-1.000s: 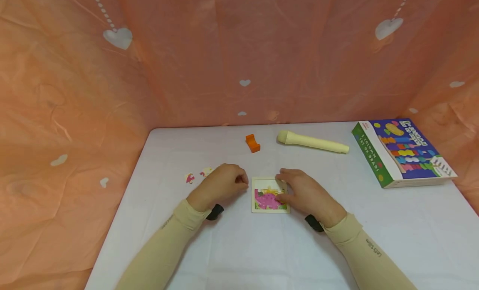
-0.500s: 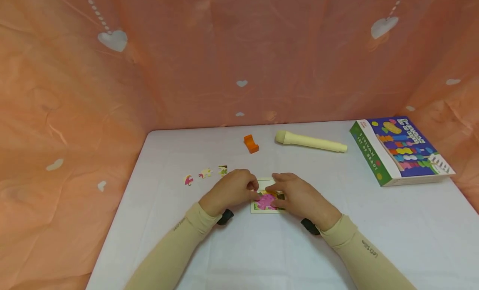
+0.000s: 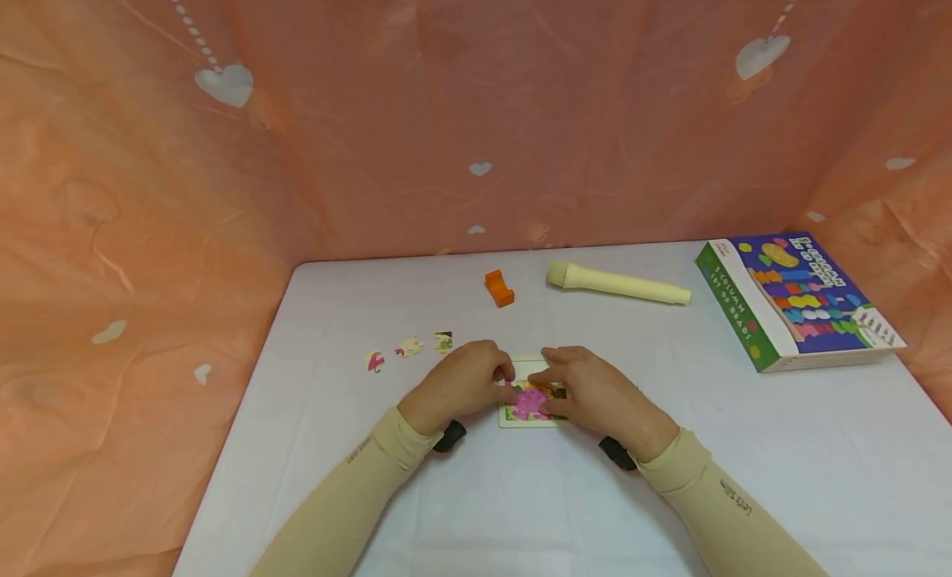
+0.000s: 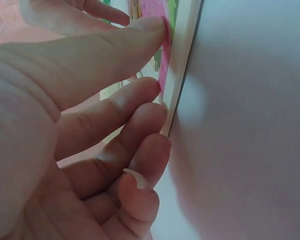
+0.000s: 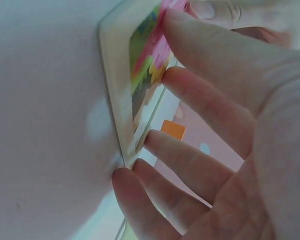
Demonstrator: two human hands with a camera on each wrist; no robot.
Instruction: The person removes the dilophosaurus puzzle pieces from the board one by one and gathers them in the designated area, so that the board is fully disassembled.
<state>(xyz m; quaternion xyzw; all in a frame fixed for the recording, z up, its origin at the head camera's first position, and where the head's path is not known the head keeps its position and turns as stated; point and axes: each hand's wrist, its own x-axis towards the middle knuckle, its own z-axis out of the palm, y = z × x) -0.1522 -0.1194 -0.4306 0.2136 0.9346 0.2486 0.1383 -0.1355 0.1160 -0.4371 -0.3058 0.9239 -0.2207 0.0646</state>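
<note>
"Three loose pieces lie on the white table, left of the puzzle. What do they look like?"

"Small and knobbly-edged, set in a slanting row, well apart from the hands' work. The leftmost is pink and white, the middle one mostly pale yellow with some pink, and the one nearest the puzzle has a dark patch with green."

"And the puzzle itself?"

"Flat on the table between the two hands, in a square, pale frame with a rounded corner. A bright pink shape fills the middle, with yellow above it, green along the lower edge and some dark brown at the right. A strip along the top is plain white."

"What's the left hand doing?"

"Pinching a pink piece between thumb and forefinger, at the puzzle's left edge. I can't tell whether it sits fully down."

"The right hand?"

"Fingers spread and relaxed. Its thumb touches the pink part, and other fingertips rest along the frame's edge."

"Anything beyond?"

"An orange block behind the puzzle, and a colourful box at the far right."
</note>
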